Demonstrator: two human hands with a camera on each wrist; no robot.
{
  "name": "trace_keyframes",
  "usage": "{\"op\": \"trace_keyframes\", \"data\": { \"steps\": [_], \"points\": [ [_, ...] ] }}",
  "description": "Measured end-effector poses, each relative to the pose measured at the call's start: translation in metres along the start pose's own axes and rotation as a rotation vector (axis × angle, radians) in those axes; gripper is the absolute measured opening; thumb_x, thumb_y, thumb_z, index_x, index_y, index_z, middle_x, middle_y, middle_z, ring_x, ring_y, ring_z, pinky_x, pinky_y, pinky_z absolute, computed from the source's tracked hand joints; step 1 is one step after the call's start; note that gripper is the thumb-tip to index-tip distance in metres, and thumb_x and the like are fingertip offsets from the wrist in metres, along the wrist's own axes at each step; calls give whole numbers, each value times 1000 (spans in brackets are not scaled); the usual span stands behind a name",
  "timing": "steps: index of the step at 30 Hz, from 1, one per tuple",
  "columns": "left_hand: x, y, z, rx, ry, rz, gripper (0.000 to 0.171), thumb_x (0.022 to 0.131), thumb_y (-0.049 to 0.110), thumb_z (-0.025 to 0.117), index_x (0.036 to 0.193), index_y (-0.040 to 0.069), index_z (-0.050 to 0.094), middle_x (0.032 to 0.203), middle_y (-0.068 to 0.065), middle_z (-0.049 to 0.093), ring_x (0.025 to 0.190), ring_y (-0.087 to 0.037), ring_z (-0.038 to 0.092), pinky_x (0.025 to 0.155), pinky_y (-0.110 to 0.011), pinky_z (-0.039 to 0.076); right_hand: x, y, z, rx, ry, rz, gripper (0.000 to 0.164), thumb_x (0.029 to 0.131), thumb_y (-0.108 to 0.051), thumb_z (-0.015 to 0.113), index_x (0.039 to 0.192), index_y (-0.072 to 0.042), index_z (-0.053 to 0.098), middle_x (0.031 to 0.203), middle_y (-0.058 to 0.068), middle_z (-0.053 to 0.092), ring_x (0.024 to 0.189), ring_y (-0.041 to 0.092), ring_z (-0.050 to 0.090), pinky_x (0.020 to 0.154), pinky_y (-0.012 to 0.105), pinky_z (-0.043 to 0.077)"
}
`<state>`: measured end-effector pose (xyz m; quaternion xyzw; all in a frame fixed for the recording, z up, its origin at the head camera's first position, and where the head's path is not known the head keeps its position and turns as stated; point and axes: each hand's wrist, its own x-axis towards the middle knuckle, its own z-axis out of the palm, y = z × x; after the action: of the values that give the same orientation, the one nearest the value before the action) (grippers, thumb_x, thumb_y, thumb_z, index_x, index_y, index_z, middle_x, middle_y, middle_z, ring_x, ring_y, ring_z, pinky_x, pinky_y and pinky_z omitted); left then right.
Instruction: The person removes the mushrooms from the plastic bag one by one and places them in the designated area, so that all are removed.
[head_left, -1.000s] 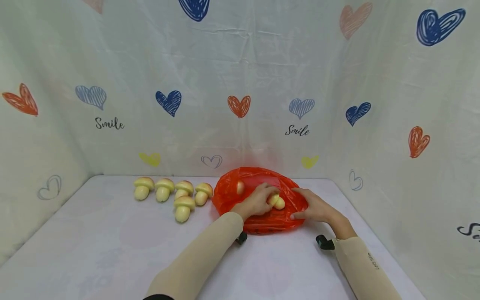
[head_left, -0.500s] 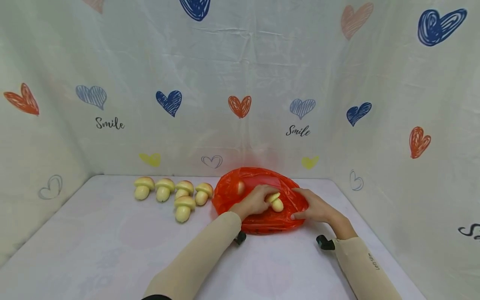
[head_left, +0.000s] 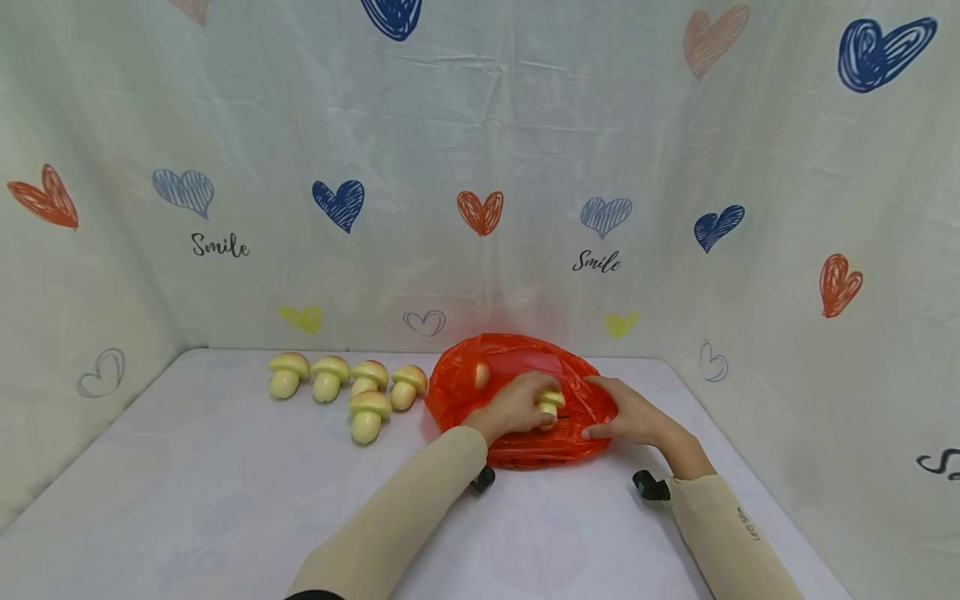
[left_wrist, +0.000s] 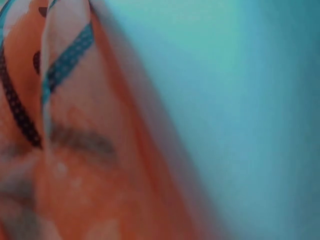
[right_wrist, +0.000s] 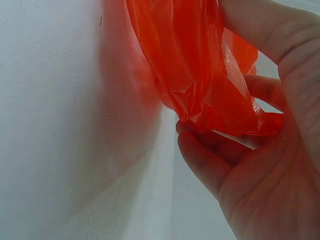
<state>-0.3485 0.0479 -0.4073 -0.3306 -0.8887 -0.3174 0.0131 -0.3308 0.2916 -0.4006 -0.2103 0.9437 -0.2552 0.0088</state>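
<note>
A red plastic bag lies spread with its mouth up on the table, near the back wall. My left hand reaches over the bag and grips a toy mushroom with a pale yellow cap and stem. Through the bag's left side another round, pale item shows. At the bag's right side my right hand holds the plastic. In the right wrist view, its thumb and curled fingers are on either side of the red bag. The left wrist view is blurred: bag plastic fills its left part, hiding the hand.
Several like mushrooms stand left of the bag, most in a row, with one mushroom nearer the front. A white curtain printed with hearts encloses the table at the back and sides.
The mushroom in my left hand has turned, its stem swinging from pointing right to pointing down, and my left fingers have shifted round it. My right hand keeps its place on the bag.
</note>
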Motion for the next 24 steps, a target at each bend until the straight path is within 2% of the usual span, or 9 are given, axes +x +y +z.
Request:
{"op": "trace_keyframes", "data": {
  "steps": [2,11,24],
  "points": [
    [0,0,1,-5,-3,4,43,83,22,75,122,17,58,112,7,56,96,-10,50,85,-22,45,0,0,0,2,0,-1,92,71,-41,81,144,-10,37,141,14,42,128,36,39,99,59,38],
    [-3,-1,1,-22,-39,-52,54,84,20,74,134,21,54,133,-1,41,111,-15,45,88,-25,44,0,-2,-1,-1,1,10,92,70,-42,82,144,-10,37,141,16,41,127,38,39,98,60,38],
    [-3,0,1,-45,-54,-56,55,85,15,73,135,20,52,133,-2,41,110,-15,45,87,-25,44,-1,-1,0,5,-2,33,94,69,-45,82,144,-12,37,142,15,41,127,38,39,96,60,40]
  ]
}}
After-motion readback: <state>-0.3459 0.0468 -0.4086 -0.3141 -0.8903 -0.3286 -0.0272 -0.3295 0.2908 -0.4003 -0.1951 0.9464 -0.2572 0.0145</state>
